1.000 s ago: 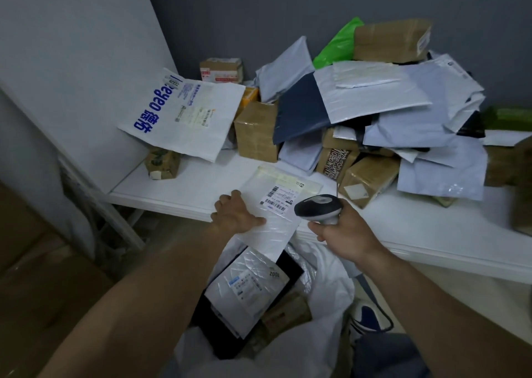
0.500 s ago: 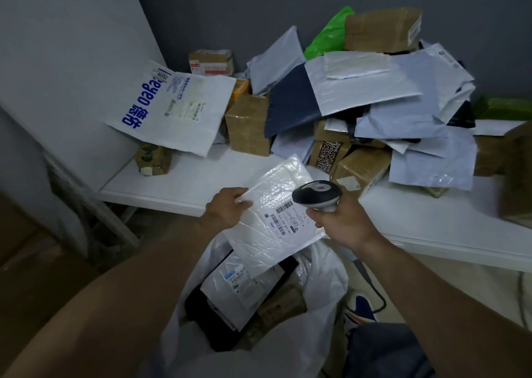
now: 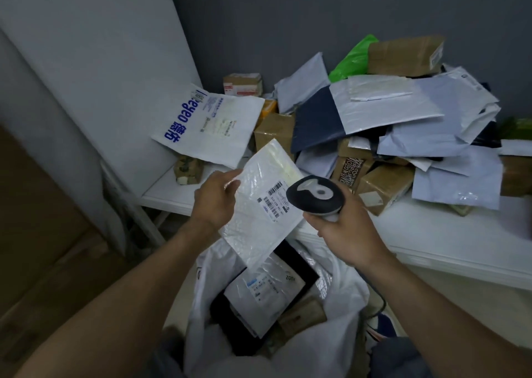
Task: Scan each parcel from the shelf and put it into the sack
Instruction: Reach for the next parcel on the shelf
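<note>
Above the sack (image 3: pixel 339 328), the white parcel (image 3: pixel 259 205) has come up off the shelf (image 3: pixel 431 233), pinched in the left hand (image 3: pixel 214 199), the right hand (image 3: pixel 342 233) gripping the scanner (image 3: pixel 315 195) beside its label, apparently ready to scan

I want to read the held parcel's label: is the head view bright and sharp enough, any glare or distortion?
Head view: dim, even light; the label shows bars, but its small print is unreadable; faint sheen on the parcel near the left hand; forearms stretch toward the bottom corners.
</note>
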